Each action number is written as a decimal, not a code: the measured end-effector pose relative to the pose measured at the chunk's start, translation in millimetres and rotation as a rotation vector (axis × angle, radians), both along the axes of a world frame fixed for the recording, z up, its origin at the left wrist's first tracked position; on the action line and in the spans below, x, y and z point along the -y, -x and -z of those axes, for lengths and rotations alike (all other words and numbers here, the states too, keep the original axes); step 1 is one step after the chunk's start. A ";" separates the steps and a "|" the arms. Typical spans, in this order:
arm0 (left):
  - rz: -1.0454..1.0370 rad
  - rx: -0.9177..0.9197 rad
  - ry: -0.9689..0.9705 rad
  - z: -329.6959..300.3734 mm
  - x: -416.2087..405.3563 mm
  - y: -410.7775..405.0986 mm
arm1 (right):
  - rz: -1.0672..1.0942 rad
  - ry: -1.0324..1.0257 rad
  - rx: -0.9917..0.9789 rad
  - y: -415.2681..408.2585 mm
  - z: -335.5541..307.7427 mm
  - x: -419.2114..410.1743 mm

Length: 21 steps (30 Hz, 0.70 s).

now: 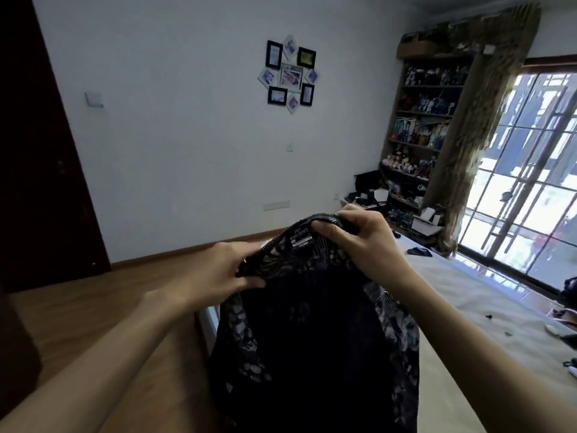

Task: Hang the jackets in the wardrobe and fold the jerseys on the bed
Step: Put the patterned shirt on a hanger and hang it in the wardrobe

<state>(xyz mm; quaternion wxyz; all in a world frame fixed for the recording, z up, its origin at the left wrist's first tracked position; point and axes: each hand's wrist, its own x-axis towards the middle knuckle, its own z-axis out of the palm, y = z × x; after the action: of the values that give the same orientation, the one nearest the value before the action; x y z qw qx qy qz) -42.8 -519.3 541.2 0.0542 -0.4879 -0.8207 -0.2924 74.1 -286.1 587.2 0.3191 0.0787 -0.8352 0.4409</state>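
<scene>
Right hand (362,237) closed on the collar of a dark patterned jacket (312,339), fingers curled over the ribbed neck edge just right of the neck label (300,240). Left hand (218,270) pinches the collar's other side, thumb on top, fingers under the fabric, beside the zip edge. Jacket is held up in the air between both hands, over the near left edge of the bed (468,307); its body hangs straight down below the collar, inner side facing the camera. Lining looks plain black; sleeves and shoulder panels show a grey-white mottled print. Label has white text, too small to read.

Shelf unit (427,120) by the far wall is packed with small figures and boxes, cardboard box on top. Bed surface is pale, with a few small dark items near its right edge and one dark piece (420,251) at the far end. Wooden floor (78,307) on the left.
</scene>
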 end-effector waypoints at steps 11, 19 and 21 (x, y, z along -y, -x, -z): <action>-0.260 0.445 -0.445 -17.7 93.3 -85.0 | -0.572 0.020 0.233 51.4 -22.9 53.3; -0.665 0.398 -0.777 -59.7 144.0 -193.0 | -1.148 -0.092 0.345 57.7 -19.6 173.9; -0.754 0.320 -0.710 -72.4 161.6 -231.0 | -1.297 -0.092 0.344 42.9 -22.0 206.4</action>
<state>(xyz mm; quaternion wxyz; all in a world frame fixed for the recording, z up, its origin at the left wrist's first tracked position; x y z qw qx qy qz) 188.2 -680.9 613.6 0.1912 -0.0604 -0.7875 -0.5828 31.2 -492.5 609.1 -0.1516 0.5066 -0.6756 0.5137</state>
